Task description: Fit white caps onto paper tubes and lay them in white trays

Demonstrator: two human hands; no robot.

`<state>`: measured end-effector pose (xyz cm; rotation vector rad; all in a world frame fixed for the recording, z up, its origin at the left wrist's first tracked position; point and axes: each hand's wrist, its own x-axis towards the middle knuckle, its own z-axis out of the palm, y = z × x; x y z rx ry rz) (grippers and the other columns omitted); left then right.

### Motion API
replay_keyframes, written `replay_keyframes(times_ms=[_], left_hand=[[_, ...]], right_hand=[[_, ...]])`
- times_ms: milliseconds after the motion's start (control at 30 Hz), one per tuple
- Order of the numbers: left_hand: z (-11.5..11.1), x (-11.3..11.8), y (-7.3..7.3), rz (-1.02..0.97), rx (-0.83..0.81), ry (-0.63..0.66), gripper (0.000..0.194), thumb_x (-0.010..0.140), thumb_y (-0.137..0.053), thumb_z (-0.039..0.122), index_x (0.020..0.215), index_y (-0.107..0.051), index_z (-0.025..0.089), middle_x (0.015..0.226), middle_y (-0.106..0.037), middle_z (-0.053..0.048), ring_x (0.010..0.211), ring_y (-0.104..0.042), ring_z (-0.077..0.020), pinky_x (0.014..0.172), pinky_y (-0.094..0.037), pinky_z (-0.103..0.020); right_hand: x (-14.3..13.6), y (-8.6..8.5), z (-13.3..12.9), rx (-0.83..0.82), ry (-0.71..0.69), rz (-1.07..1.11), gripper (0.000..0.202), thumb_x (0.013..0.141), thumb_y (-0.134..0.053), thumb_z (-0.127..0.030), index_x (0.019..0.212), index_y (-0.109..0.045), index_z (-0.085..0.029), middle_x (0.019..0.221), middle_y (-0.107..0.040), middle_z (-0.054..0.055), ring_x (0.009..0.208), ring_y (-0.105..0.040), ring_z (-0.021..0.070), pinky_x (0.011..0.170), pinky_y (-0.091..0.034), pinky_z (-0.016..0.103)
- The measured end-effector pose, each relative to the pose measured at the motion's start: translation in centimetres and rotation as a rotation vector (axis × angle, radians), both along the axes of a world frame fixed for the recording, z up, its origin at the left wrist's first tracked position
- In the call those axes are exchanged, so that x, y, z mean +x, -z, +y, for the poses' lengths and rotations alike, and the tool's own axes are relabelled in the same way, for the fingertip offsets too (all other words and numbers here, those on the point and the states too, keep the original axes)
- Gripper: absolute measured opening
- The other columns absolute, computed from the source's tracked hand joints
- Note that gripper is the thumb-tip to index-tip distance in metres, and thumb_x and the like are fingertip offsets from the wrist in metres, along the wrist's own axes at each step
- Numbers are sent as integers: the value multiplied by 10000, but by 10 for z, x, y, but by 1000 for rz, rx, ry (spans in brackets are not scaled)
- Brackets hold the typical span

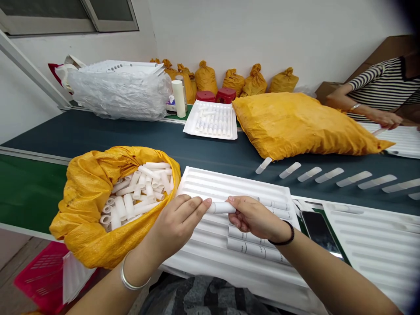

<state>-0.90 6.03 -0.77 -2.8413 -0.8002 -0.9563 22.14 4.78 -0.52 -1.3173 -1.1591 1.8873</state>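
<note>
Between my two hands a short white plastic tube (220, 208) is held almost level above a white ribbed tray (200, 245). My left hand (179, 225) is closed, its fingertips pinching the tube's left end. The thumb and fingers of my right hand (254, 218) grip the other end. Printed white tubes (252, 248) lie in the tray's grooves below and beside my right hand. To the left of my left hand stands an open yellow woven sack (88, 210), filled with loose white translucent tubes (144, 183).
Several tubes (330, 175) lie in a row on the dark conveyor belt (203, 151). Behind are a full yellow sack (295, 124) and a filled tray (187, 127). A phone (320, 232) lies right, beside another tray (370, 249). A co-worker's hand (385, 118) is at far right.
</note>
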Motion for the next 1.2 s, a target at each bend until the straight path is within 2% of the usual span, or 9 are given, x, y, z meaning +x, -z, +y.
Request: replay_keyframes(times_ms=[100, 200, 267, 567, 767, 867, 1000, 1067, 1200], left_hand=[[-2, 4, 2, -125, -207, -96, 336, 848, -560, 107, 1184, -559, 116, 945, -647, -92, 862, -566, -193, 778, -491, -336], [-4, 5, 1, -215, -403, -125, 251, 863, -558, 163, 1109, -599, 129, 904, -652, -71, 852, -589, -168, 761, -493, -284], [-4, 5, 0, -235, -440, -122, 237, 866, -553, 169, 1095, -607, 137, 902, -656, -63, 853, -595, -161, 765, -489, -274], [-5, 7, 8, -184, -374, -90, 303, 881, -528, 165, 1183, -550, 164, 980, -644, -77, 915, -579, -185, 823, -488, -330], [-10, 7, 8, -87, -278, -74, 591, 907, -485, 176, 1444, -242, 142, 858, -620, -82, 787, -567, -198, 698, -513, -343], [-12, 2, 19, -48, -242, -69, 653, 906, -489, 170, 1470, -161, 157, 855, -621, -79, 776, -570, -197, 687, -516, -338], [-14, -9, 40, 12, -210, -129, 686, 902, -501, 170, 1479, -128, 176, 841, -622, -70, 759, -578, -195, 679, -520, -331], [-17, -15, 46, -21, -206, -162, 658, 900, -496, 154, 1472, -174, 185, 851, -626, -76, 764, -581, -196, 682, -518, -328], [-22, -18, 46, -120, -285, -143, 601, 908, -483, 161, 1456, -239, 206, 931, -645, -87, 829, -604, -183, 737, -521, -302]], right_hand=[[4, 4, -1, 583, -1, -284, 310, 915, -461, -431, 1008, -592, -165, 810, -622, 60, 682, -556, 144, 624, -462, 279], [6, 7, -1, 1010, -18, -419, 288, 909, -512, -289, 1187, -546, -222, 1062, -622, 80, 939, -567, 184, 851, -447, 342], [6, 9, 0, 1031, -29, -435, 264, 919, -500, -273, 1173, -553, -223, 1010, -635, 71, 886, -577, 175, 806, -458, 321], [-3, 5, 3, 655, -64, -290, 278, 914, -491, -397, 1029, -609, -173, 704, -530, -1, 599, -449, 112, 551, -384, 233], [-5, -1, -1, 652, -124, -287, 295, 923, -470, -421, 1001, -619, -180, 702, -535, 4, 604, -458, 118, 561, -393, 233], [-7, 9, 6, 778, -250, -392, 277, 924, -482, -393, 1061, -619, -194, 806, -619, 39, 696, -543, 146, 659, -452, 262], [-17, 28, 22, 1163, -437, -568, 284, 917, -504, -356, 1067, -615, -142, 921, -644, 125, 835, -577, 206, 775, -479, 347], [-24, 31, 25, 1285, -428, -561, 263, 918, -499, -329, 1039, -609, -122, 903, -630, 136, 840, -566, 210, 773, -483, 348], [-35, 26, 22, 1336, -390, -474, 260, 913, -510, -328, 1071, -583, -134, 904, -617, 109, 840, -554, 186, 783, -477, 309]])
